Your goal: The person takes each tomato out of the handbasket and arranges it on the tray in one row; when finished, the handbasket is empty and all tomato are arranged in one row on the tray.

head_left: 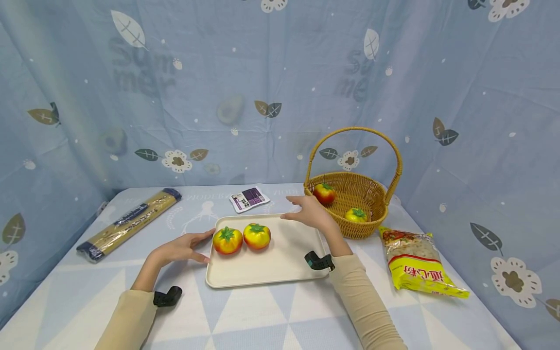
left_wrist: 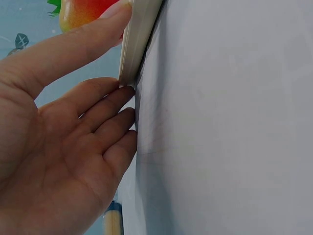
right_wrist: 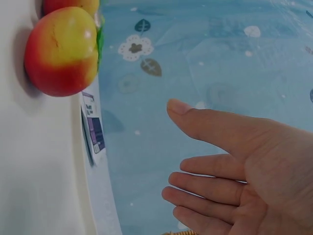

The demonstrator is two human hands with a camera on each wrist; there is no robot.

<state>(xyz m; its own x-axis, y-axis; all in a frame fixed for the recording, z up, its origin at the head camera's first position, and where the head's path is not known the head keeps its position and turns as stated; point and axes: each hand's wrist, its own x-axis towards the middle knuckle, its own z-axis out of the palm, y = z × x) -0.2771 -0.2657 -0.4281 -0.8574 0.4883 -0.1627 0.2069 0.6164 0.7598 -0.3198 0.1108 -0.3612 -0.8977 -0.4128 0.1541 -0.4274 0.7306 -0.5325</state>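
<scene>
A cream rectangular tray (head_left: 267, 283) lies on the table with two red-and-yellow fruits on its left half, the left fruit (head_left: 227, 241) and the right fruit (head_left: 257, 236), both with green leafy tops. My left hand (head_left: 181, 249) is at the tray's left edge. In the left wrist view its thumb (left_wrist: 73, 54) reaches the rim and its extended fingers (left_wrist: 105, 105) meet the outer side. Over the tray's right half, my right hand (head_left: 309, 214) hovers with thumb and fingers spread and nothing between them; the right wrist view shows its palm (right_wrist: 279, 171) bare.
A wicker basket (head_left: 372, 194) with a tall handle stands at the back right, holding a red fruit (head_left: 324, 193) and a yellow fruit (head_left: 356, 215). Right of the tray lies a yellow noodle bag (head_left: 415, 265). A white-and-purple packet (head_left: 249, 199) sits behind; a long noodle pack (head_left: 131, 221) lies left.
</scene>
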